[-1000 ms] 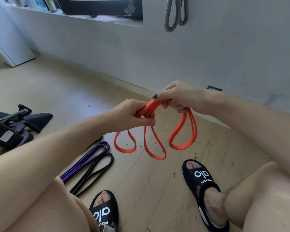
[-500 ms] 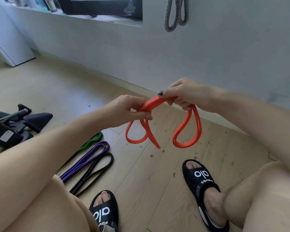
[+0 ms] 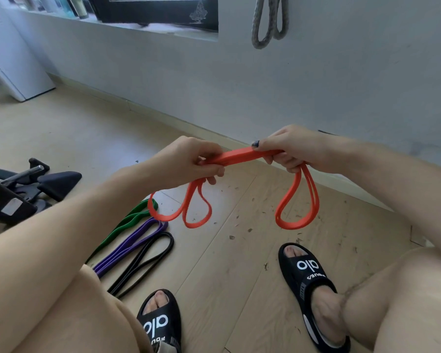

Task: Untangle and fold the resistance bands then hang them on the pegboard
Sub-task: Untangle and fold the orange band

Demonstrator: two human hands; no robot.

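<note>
Orange band [image 3: 239,156] gripped by left hand [image 3: 189,161] and right hand [image 3: 290,149], curled fingers hiding its ends.

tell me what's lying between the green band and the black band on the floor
The purple band lies between the green band and the black band on the floor, all three side by side, as the head view shows.

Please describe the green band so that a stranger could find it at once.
Look at the pale wooden floor on the person's left. Three flat rubber loops lie there side by side. The green resistance band is farthest from the sandals, beside the purple band and beyond the thin black band.
</note>
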